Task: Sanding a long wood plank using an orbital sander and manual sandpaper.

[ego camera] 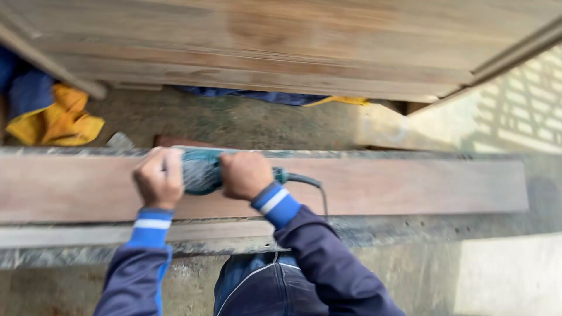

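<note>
A teal power tool [200,170] rests on a long reddish-brown wooden plank [398,186] that lies flat across a workbench. My left hand [159,178] grips the tool's front end. My right hand [246,174] is closed around its rear handle, where a dark cable [310,184] leaves toward the right and drops over the plank. Both sleeves are dark blue with blue and white cuffs. The tool's underside is hidden by my hands.
The dusty workbench edge [410,228] runs below the plank. A large wooden panel [281,41] stands across the top. Yellow and blue cloth [55,117] lies on the ground at the left. Sunlit concrete floor [509,275] shows at the lower right.
</note>
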